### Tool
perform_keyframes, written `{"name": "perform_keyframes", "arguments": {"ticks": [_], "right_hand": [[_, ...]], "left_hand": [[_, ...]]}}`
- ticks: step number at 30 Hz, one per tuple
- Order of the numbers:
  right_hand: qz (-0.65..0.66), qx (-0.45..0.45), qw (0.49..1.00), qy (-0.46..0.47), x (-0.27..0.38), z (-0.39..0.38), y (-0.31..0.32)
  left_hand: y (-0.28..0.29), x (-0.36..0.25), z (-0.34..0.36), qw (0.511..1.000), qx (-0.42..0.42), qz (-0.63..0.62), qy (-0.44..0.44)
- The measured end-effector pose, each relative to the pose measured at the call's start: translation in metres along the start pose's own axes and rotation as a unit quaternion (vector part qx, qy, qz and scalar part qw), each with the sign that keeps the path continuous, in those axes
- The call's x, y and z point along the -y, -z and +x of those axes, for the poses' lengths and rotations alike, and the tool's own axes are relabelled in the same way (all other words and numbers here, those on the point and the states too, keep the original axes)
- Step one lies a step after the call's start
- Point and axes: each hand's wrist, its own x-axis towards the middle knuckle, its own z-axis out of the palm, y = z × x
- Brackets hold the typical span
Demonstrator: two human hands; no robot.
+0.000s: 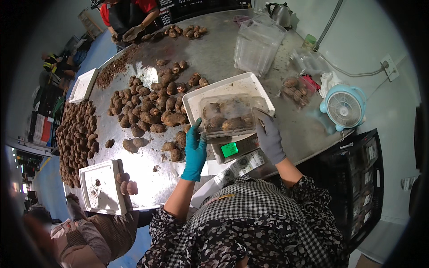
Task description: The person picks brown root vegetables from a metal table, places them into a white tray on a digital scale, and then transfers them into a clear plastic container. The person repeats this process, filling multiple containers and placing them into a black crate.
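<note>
A clear plastic box [227, 117] with several brown taro roots inside sits over a white tray [195, 98] on a weighing scale [217, 154], whose green display is lit. My left hand [195, 149], in a teal glove, grips the box's left side with the thumb near its corner. On the opposite side, my right hand [270, 136], in a grey glove, holds the box by its right edge. Whether the box's base touches the tray is hidden. A strip of white printed labels [243, 165] lies in front of the scale.
Loose taro [149, 107] heaps left of the tray, with a larger pile [77, 138] beyond. Stacked clear boxes [259, 47], a filled box [297, 91] and a blue fan [344, 107] stand rightward. Black crates [357, 187] flank the table. Co-workers stand opposite and at lower left.
</note>
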Motion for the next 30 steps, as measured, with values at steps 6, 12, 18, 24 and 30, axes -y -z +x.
{"name": "perform_keyframes", "arguments": {"ticks": [6, 12, 18, 24, 30], "right_hand": [[0.311, 0.052, 0.865, -0.39, 0.003, 0.0, 0.012], [0.385, 0.042, 0.835, -0.391, -0.018, 0.015, 0.004], [0.317, 0.02, 0.915, -0.248, -0.028, 0.09, -0.007], [-0.189, 0.073, 0.976, 0.079, -0.016, 0.091, -0.036], [-0.33, 0.248, 0.863, 0.291, -0.001, 0.071, -0.036]], "left_hand": [[0.018, -0.008, 0.015, 0.936, 0.041, -0.255, 0.24], [0.02, 0.004, 0.03, 0.892, 0.098, -0.325, 0.298], [-0.058, -0.029, -0.006, 0.884, 0.081, -0.356, 0.291], [-0.067, -0.055, -0.019, 0.882, 0.275, -0.277, 0.265], [-0.023, -0.031, 0.006, 0.966, -0.052, 0.199, -0.157]]}}
